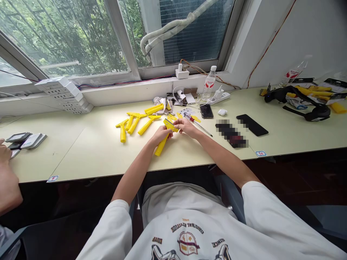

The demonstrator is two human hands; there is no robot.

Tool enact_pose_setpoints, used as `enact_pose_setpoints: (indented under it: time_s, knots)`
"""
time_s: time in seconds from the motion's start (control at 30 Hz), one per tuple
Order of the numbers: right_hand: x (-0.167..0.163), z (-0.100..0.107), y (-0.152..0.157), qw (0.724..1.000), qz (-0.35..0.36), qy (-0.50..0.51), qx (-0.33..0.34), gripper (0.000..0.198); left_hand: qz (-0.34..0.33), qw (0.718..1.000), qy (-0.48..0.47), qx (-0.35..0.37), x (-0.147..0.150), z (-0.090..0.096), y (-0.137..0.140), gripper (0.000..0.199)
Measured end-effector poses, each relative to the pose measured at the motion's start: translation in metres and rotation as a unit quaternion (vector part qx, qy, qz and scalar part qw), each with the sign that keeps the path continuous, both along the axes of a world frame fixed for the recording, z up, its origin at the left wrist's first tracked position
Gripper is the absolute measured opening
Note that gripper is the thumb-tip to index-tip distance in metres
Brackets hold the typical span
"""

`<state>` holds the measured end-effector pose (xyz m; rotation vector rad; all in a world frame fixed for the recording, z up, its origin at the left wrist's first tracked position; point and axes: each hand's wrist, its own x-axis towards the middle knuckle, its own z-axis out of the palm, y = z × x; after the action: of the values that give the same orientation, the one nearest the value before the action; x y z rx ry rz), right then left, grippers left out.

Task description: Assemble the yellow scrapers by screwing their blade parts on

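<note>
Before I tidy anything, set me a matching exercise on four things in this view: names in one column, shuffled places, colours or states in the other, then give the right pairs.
Things
1. Scraper nearest the wearer
2. Screwdriver
3. Small rounded case
4. Co-worker's hand

Places, colours, states
A. White, to the right of a phone lying on the table
B. At the far left edge of the view
C. In the left hand, with fingers of the right hand at its head
D. Red on its handle, with a slim metal shaft

Pairs: 1-C, 2-D, 3-A, 4-B
</note>
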<state>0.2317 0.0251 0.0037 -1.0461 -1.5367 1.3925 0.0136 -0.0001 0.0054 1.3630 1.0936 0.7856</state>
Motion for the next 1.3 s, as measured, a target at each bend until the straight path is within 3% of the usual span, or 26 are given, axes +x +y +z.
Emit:
enact_pose_setpoints:
  time_s: [0.13,0.33,0.53,0.7,0.87,1.17,1.3]
  knots:
    - [0.001,-0.002,0.001,0.997,0.046,0.023,-0.066,0.015,-0.024,0.999,0.033,0.001,-0.007,0.009,0.001,0.011]
    - [0.001,-0.012,0.005,0.996,0.067,-0.007,-0.062,0.02,-0.026,0.976,0.203,0.079,-0.026,0.022,0.001,0.024]
    - [0.001,-0.01,0.003,0.988,0.031,-0.062,-0.137,0.027,-0.038,0.906,0.334,0.257,-0.03,0.021,0.001,0.051]
    - [-0.001,-0.008,0.005,0.981,-0.017,-0.048,-0.189,0.023,-0.01,0.857,0.403,0.32,-0.016,0.015,-0.006,0.058]
    - [-0.001,-0.009,0.008,0.977,-0.056,0.003,-0.207,0.02,0.038,0.843,0.392,0.367,0.001,-0.005,-0.009,0.06]
    - [0.001,-0.003,0.004,0.978,-0.041,0.023,-0.205,0.02,0.019,0.832,0.326,0.449,0.007,-0.018,-0.003,0.023]
    - [0.0,-0.003,0.002,0.98,-0.029,0.009,-0.197,0.022,0.004,0.834,0.322,0.448,0.004,-0.02,-0.001,0.015]
